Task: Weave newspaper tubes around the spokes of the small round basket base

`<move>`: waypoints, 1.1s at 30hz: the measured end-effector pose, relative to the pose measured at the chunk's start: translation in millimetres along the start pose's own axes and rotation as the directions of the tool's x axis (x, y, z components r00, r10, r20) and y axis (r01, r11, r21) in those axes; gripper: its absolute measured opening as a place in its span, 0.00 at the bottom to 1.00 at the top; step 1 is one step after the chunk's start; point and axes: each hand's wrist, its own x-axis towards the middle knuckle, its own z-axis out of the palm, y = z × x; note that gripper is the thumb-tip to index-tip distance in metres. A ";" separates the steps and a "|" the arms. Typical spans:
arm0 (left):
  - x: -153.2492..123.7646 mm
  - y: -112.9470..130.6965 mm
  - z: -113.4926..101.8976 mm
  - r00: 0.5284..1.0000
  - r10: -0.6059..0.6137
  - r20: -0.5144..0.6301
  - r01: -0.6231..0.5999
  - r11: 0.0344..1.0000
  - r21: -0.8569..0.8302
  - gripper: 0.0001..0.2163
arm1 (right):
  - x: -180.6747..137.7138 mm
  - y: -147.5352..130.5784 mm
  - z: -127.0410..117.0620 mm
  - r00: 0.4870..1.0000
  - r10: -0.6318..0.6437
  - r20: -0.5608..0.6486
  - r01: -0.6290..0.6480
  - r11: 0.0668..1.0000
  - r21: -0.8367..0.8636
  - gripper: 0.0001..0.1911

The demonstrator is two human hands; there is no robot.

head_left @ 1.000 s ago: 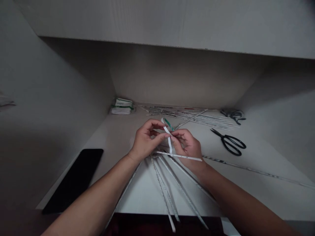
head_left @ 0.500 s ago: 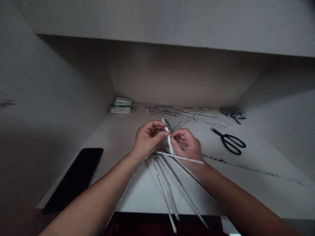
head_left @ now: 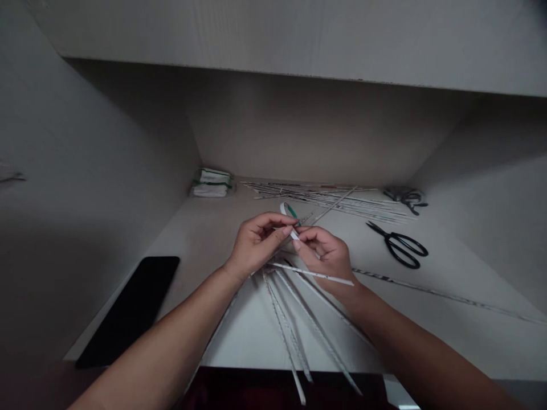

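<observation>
My left hand [head_left: 260,240] is closed, thumb and fingertips pinching a narrow white strip with a green part [head_left: 282,209] that curls up in a loop behind the fingers. Close beside it, my right hand [head_left: 327,254] is closed too, pinching the same strip between thumb and forefinger. Beneath both hands, several thin rolled-paper sticks [head_left: 314,320] fan out toward me, their far ends hidden by my fingers. One short rolled-paper stick [head_left: 318,274] lies across the others, under my right hand.
Black scissors [head_left: 399,244] lie to the right, with a dark tool in clear wrapping [head_left: 408,197] behind. Loose paper sticks [head_left: 307,193] lie along the back. A wrapped white-and-green packet [head_left: 212,183] sits back left; a black flat object [head_left: 132,310] lies left. A shelf [head_left: 299,40] overhangs.
The strip's lower end, which hung down past my right thumb, is now mostly hidden in my right fingers. Those fingers have come together on it. My left hand has barely moved.
</observation>
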 end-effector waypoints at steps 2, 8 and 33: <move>-1.0 1.4 -0.8 0.999 0.000 0.045 0.000 1.000 -0.001 0.09 | 0.7 -4.4 0.2 0.998 0.058 0.019 -0.059 0.992 0.111 0.04; -3.0 2.5 -2.4 0.994 -0.016 0.105 0.025 0.996 -0.086 0.14 | 4.4 -14.2 -1.1 0.966 0.247 0.073 -0.258 0.916 0.307 0.06; -2.2 -3.1 -3.9 0.969 0.238 0.062 -0.244 0.893 0.378 0.11 | 3.1 -2.1 -0.4 0.959 0.268 0.096 -0.284 0.876 0.390 0.10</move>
